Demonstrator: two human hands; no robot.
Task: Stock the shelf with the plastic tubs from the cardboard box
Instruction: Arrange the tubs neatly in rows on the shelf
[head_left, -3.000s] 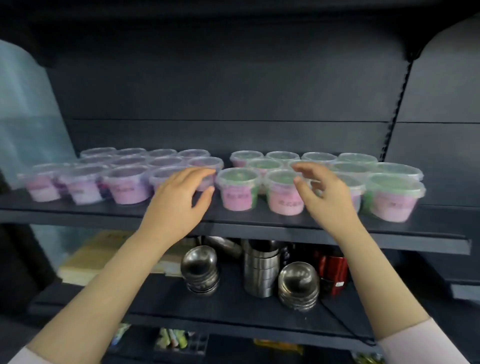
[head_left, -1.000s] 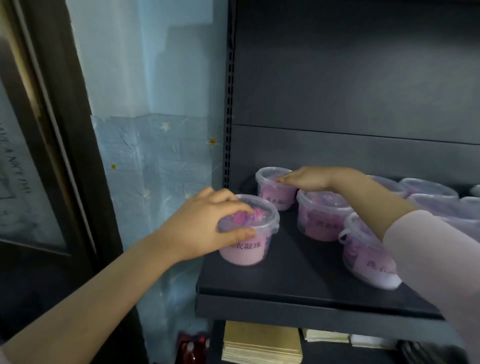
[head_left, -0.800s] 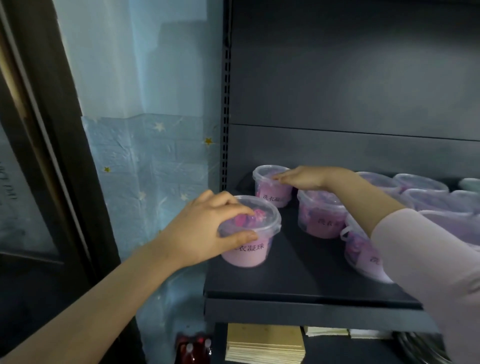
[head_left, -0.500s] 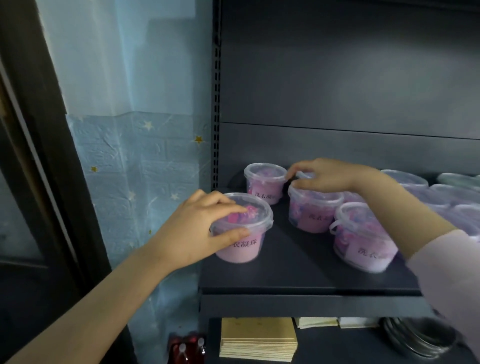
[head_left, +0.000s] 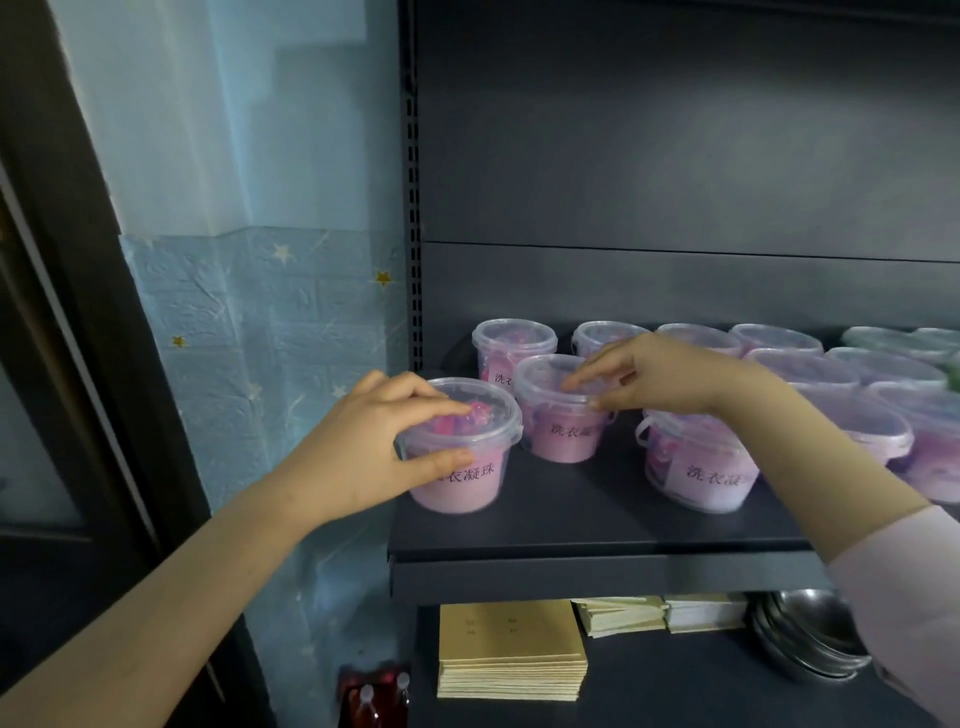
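Left hand (head_left: 363, 447) grips the front tub (head_left: 460, 452) at the shelf's (head_left: 571, 535) 7 o'clock corner, and right hand (head_left: 654, 374) grasps the second tub (head_left: 561, 415) by its lid rim, at the front tub's 2 o'clock; box not in view. Risk: a nudge toward 6 or 9 o'clock could tip the front tub off the edge. Versus half a second ago, the second tub sits closer to the front tub; left grip unchanged.

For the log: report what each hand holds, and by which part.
Left hand grips the front-left clear pink-filled plastic tub by its lid rim, thumb on the wall. Right hand touches the lid of the neighbouring pink tub; grip unclear.
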